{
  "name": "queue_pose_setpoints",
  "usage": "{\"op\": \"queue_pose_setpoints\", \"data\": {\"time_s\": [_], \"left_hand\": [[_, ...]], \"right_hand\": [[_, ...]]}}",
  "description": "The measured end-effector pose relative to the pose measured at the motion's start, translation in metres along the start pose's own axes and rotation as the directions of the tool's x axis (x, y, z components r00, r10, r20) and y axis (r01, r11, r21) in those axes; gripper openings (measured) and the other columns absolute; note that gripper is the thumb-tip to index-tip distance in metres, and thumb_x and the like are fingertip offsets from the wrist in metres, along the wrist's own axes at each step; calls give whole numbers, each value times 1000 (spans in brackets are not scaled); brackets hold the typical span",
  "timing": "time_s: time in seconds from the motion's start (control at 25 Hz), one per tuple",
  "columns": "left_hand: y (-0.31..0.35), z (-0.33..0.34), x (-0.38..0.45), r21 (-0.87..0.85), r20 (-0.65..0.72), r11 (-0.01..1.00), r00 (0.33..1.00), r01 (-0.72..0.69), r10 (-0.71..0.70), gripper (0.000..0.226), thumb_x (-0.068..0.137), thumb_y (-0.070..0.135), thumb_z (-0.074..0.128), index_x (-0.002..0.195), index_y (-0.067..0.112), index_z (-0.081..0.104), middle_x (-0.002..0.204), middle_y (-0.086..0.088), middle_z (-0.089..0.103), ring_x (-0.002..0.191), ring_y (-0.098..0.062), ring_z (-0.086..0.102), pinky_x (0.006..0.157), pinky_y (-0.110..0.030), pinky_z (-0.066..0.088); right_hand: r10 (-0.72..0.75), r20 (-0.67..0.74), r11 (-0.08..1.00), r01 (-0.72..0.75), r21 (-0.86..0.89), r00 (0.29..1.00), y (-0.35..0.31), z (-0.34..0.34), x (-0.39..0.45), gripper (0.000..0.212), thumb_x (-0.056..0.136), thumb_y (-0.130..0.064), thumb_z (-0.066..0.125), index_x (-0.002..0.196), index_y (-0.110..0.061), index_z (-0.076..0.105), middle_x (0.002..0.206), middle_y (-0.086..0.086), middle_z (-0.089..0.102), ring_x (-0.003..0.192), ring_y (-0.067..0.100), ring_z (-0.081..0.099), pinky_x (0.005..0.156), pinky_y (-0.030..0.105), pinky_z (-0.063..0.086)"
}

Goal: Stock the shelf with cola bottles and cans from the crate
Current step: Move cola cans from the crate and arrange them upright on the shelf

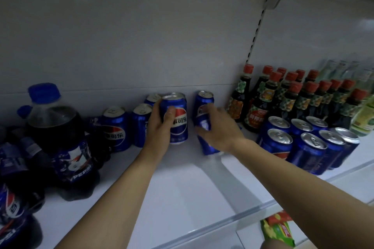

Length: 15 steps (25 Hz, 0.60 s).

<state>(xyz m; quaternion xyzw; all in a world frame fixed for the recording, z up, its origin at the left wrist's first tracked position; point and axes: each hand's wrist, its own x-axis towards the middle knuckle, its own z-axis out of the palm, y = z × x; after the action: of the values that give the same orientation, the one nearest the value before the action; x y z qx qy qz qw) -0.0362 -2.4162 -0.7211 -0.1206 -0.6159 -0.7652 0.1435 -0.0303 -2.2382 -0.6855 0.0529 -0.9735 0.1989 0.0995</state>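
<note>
Head view shows the left hand (159, 125) grasping an upright can (176, 119) on the shelf (182, 188), while the right hand (218, 129) grips a tilted can (205, 143) just right of it.

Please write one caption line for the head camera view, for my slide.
Left hand and right hand each grip a blue cola can on the white shelf.
</note>
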Motion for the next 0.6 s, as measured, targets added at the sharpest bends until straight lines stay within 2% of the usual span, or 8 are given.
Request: {"op": "queue_pose_setpoints", "data": {"time_s": [0.08,0.16,0.28,0.36,0.4,0.48,0.56,0.6], "left_hand": [[5,-1,3,-99,-40,995,999,7,-11,30,104,31,45,128,18,56,107,9,72,96,-5,69,81,-22,54],[7,-1,4,-151,-53,989,998,5,-13,24,106,28,42,120,20,59,95,13,73,88,-3,70,75,-19,54],[6,-7,4,-173,-78,985,996,27,-41,28,107,31,42,121,13,59,94,7,72,82,-3,70,69,-19,55],[8,-9,4,-208,-76,977,995,44,-61,47,102,43,47,128,5,57,100,-3,71,85,-10,71,71,-24,58],[9,-8,4,-213,-65,975,995,62,-77,53,99,48,49,128,5,58,102,-5,72,87,-12,71,73,-27,59],[12,-5,3,-214,-46,975,996,61,-73,51,98,52,50,122,8,62,99,-3,73,87,-14,72,73,-28,58],[12,-2,3,-172,-35,985,999,28,-34,52,98,54,50,124,10,60,108,-8,72,96,-20,71,79,-33,58],[12,-2,2,-135,-23,991,1000,-11,8,55,97,54,49,131,12,57,118,-11,69,105,-25,69,85,-37,58]], "right_hand": [[71,-123,978,-45,205,990,-5,-3,-6,52,81,-39,79,116,-24,44,116,1,43,95,17,48,84,29,42],[81,-144,966,-42,253,986,-14,5,-10,55,73,-38,86,107,-24,44,113,-1,40,92,14,46,83,26,41],[1,-103,967,26,252,995,-18,14,-4,55,69,-41,89,97,-22,45,110,-2,42,88,15,47,73,22,40],[-46,-15,960,48,275,999,-14,2,0,46,77,-50,80,90,-21,47,101,1,53,84,16,52,64,25,43],[-56,20,943,46,331,998,-12,-8,0,40,84,-53,72,90,-19,51,97,4,59,84,18,56,66,32,49],[-73,9,892,61,448,997,-12,-34,-4,32,97,-51,56,100,-19,58,99,1,66,90,17,63,80,44,56],[-150,-28,818,140,558,988,-20,-56,-7,33,98,-53,50,116,-27,56,110,-8,64,102,12,63,86,38,56],[-215,19,777,159,609,976,-30,-64,-9,38,95,-57,51,124,-32,53,115,-10,62,106,10,63,87,35,57]]}}
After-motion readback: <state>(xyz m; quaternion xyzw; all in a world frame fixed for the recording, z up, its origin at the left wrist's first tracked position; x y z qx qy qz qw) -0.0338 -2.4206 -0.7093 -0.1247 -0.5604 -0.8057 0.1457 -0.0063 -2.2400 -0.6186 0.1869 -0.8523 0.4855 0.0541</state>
